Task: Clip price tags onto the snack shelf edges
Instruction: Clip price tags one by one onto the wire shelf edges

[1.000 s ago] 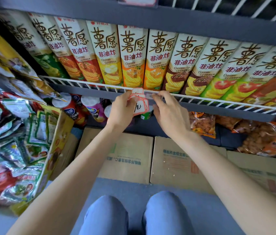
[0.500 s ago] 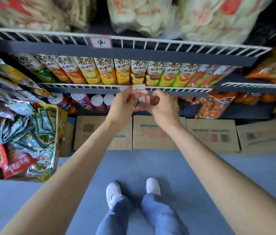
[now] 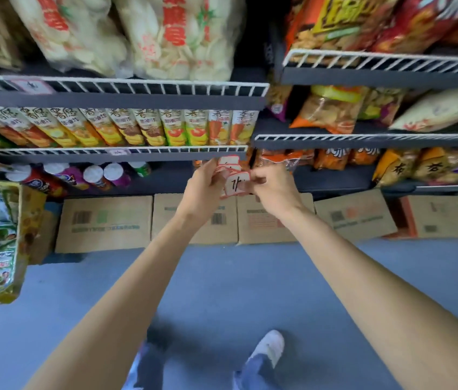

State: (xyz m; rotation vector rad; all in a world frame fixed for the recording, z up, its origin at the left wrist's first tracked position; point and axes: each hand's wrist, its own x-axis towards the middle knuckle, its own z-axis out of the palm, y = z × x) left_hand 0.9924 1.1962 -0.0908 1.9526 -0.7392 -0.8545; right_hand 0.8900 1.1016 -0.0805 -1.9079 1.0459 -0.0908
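Both hands have come off the rail: the left hand (image 3: 204, 187) grips the stack of price tags (image 3: 229, 167), the right hand (image 3: 274, 190) pinches one tag (image 3: 236, 185) free, while beyond, a clipped tag (image 3: 116, 152) sits on the chip shelf edge (image 3: 166, 150).

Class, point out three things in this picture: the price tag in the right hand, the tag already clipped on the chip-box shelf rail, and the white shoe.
Price tag (image 3: 235, 184), head view, its white face.
Clipped tag (image 3: 116, 152), head view, its middle.
White shoe (image 3: 270, 346), head view, its toe.
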